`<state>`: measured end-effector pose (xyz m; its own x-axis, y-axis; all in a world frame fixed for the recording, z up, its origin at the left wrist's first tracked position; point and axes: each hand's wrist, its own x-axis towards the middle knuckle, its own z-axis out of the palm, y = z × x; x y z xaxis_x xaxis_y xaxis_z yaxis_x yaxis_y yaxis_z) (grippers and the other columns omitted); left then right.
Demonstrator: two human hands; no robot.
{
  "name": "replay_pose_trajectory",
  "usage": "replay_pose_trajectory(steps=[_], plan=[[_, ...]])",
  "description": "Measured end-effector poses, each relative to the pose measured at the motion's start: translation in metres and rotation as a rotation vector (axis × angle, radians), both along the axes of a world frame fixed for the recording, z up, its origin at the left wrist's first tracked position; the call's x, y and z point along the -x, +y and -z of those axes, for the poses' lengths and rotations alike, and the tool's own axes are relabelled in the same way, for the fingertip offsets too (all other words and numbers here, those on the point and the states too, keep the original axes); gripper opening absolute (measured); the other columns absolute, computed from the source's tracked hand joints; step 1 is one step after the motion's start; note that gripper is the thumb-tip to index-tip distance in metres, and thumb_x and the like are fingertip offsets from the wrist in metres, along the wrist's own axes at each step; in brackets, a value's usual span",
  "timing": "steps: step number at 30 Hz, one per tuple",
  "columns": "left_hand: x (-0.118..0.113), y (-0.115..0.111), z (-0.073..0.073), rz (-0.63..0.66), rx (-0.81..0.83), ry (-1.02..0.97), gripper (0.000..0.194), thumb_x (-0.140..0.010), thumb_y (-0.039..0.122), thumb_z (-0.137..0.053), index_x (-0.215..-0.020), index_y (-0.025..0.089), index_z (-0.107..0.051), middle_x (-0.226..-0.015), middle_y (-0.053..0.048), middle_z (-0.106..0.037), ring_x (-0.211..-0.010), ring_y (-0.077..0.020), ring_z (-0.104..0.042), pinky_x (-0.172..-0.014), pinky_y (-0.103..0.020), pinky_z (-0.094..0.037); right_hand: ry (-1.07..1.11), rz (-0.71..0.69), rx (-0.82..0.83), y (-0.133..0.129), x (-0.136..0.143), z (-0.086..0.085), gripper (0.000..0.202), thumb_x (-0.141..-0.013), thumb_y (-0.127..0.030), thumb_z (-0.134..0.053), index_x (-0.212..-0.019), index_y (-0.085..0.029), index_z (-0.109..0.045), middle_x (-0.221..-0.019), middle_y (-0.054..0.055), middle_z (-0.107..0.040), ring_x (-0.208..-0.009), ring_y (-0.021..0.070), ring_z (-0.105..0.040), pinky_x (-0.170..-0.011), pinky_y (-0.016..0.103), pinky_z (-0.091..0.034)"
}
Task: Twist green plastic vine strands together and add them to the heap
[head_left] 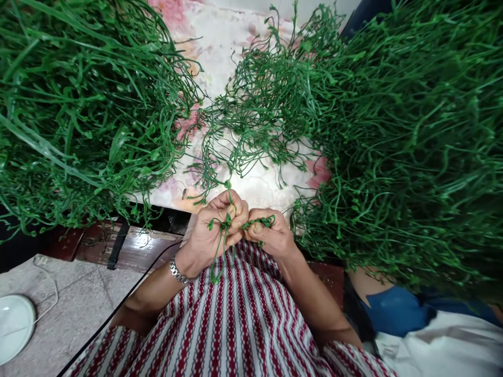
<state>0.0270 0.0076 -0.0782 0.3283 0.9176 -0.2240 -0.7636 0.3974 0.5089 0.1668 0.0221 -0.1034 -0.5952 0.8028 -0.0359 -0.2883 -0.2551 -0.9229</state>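
Note:
Both hands meet over my lap at the near edge of the table. My left hand [208,235] is closed, pinching a thin, branched green plastic stem [226,225] like those of artificial plants; its loose ends hang below the fingers. Close against it, my right hand [277,238] is also closed, with small green plastic stem pieces [268,221] between thumb and curled fingers. Beyond the hands, a loose spread of similar stems [275,94] lies on the floral tablecloth [214,63]. The exact joint between the fingers is partly hidden.
Tall heaps of green stems rise at left [90,115] and right [412,136]. A black cable [151,264] runs at lower left, near a white round object [15,327] on the floor. Another person's knee in blue cloth [396,309] shows at lower right.

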Motion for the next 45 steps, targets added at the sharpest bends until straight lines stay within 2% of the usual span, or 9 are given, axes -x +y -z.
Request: replay_pose_trajectory(steps=[8,17,22,26,29,32,36,40,45], plan=[[-0.008,-0.008,-0.005,-0.100,0.002,0.063,0.021,-0.070,0.026,-0.062,-0.064,0.017,-0.044,-0.052,0.005,-0.036,-0.040,-0.0038,-0.030,-0.031,-0.012,-0.030,0.127,0.095,0.215,-0.007,0.008,0.001,0.034,-0.064,-0.044,-0.070,-0.056,-0.016,-0.051,-0.043,-0.005,-0.042,-0.035,0.0046,-0.028,-0.035,0.020,-0.018],[-0.001,-0.002,-0.012,-0.282,0.007,0.015,0.017,-0.067,0.021,-0.063,-0.063,0.018,-0.047,-0.048,0.007,-0.028,-0.038,-0.0030,-0.024,-0.033,-0.012,-0.027,0.378,0.166,0.091,-0.014,0.008,-0.011,0.032,-0.074,-0.042,-0.062,-0.055,-0.020,-0.051,-0.041,-0.006,-0.037,-0.035,0.0067,-0.032,-0.037,0.022,-0.030],[-0.003,0.006,-0.006,-0.259,-0.109,0.203,0.013,-0.070,0.023,-0.065,-0.067,0.018,-0.053,-0.053,0.004,-0.044,-0.043,-0.0061,-0.038,-0.039,-0.017,-0.033,0.137,0.217,-0.031,-0.007,-0.004,-0.021,0.024,-0.078,-0.040,-0.060,-0.067,-0.019,-0.056,-0.051,-0.001,-0.050,-0.043,0.0098,-0.043,-0.043,0.025,-0.035],[-0.009,0.009,0.002,-0.323,-0.230,0.421,0.010,-0.068,0.022,-0.068,-0.066,0.016,-0.061,-0.072,-0.001,-0.054,-0.063,-0.0095,-0.050,-0.055,-0.021,-0.040,-0.122,0.323,-0.013,0.002,-0.007,-0.017,0.024,-0.082,-0.041,-0.056,-0.074,-0.018,-0.055,-0.048,-0.005,-0.045,-0.040,0.0080,-0.041,-0.041,0.023,-0.034],[-0.015,0.009,0.008,-0.392,-0.287,0.540,0.008,-0.067,0.022,-0.070,-0.064,0.016,-0.064,-0.075,-0.002,-0.055,-0.076,-0.0123,-0.051,-0.068,-0.023,-0.041,-0.197,0.265,0.000,0.006,-0.005,-0.015,0.031,-0.082,-0.047,-0.052,-0.072,-0.018,-0.051,-0.046,-0.008,-0.037,-0.038,0.0056,-0.031,-0.039,0.021,-0.028],[-0.019,0.008,0.013,-0.455,-0.251,0.609,0.008,-0.065,0.023,-0.072,-0.063,0.018,-0.066,-0.070,0.000,-0.053,-0.074,-0.0125,-0.049,-0.069,-0.023,-0.039,-0.277,0.183,-0.043,0.005,-0.002,-0.014,0.040,-0.072,-0.055,-0.060,-0.067,-0.018,-0.047,-0.051,-0.007,-0.036,-0.045,0.0057,-0.031,-0.043,0.020,-0.028],[-0.021,0.006,0.014,-0.419,-0.167,0.635,0.009,-0.065,0.023,-0.072,-0.061,0.018,-0.066,-0.062,0.002,-0.049,-0.063,-0.0102,-0.046,-0.060,-0.021,-0.037,-0.467,0.200,-0.113,0.001,0.002,-0.015,0.040,-0.063,-0.048,-0.071,-0.067,-0.018,-0.045,-0.061,-0.005,-0.039,-0.057,0.0079,-0.035,-0.051,0.021,-0.030],[-0.023,0.006,0.011,-0.415,-0.145,0.626,0.010,-0.067,0.021,-0.071,-0.060,0.017,-0.064,-0.061,0.002,-0.052,-0.061,-0.0091,-0.046,-0.060,-0.020,-0.037,-0.494,0.169,-0.125,0.000,0.004,-0.015,0.033,-0.066,-0.041,-0.070,-0.072,-0.019,-0.046,-0.065,-0.004,-0.042,-0.062,0.0100,-0.038,-0.055,0.021,-0.032],[-0.024,0.010,0.008,-0.411,-0.131,0.423,0.012,-0.065,0.020,-0.071,-0.062,0.016,-0.060,-0.065,0.002,-0.051,-0.064,-0.0085,-0.047,-0.062,-0.019,-0.040,-0.615,0.120,-0.162,0.001,0.001,-0.019,0.025,-0.071,-0.035,-0.063,-0.074,-0.018,-0.045,-0.064,-0.005,-0.040,-0.057,0.0081,-0.035,-0.052,0.020,-0.031]])
